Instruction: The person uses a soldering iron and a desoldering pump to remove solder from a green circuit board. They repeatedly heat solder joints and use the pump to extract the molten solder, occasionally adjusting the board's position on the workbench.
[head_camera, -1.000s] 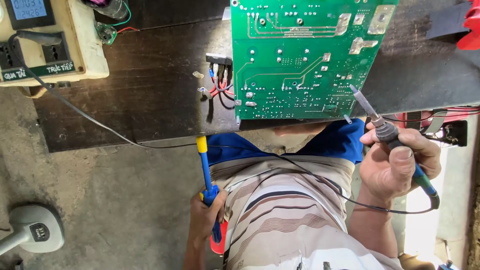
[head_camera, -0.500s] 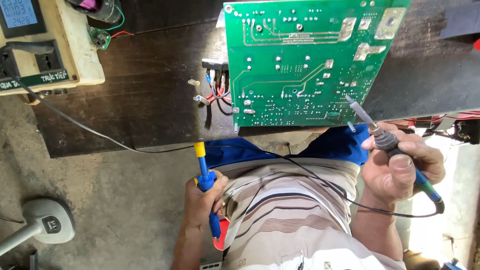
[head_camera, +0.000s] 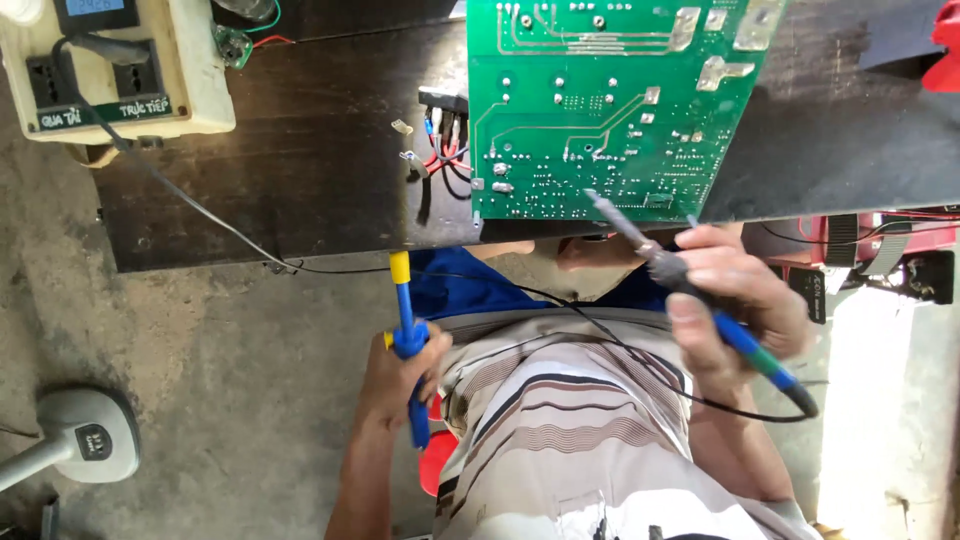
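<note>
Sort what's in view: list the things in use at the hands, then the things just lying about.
In use:
- soldering iron, in right hand
- blue and yellow desoldering pump, in left hand
- green circuit board

Lying about:
- cream socket box
- grey stand base on the floor

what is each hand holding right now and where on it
The left hand holds a blue and yellow desoldering pump around the middle of its barrel. The right hand holds a soldering iron by its handle, pen-style.

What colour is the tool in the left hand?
Blue with a yellow tip: the desoldering pump, seen in the head view.
</note>
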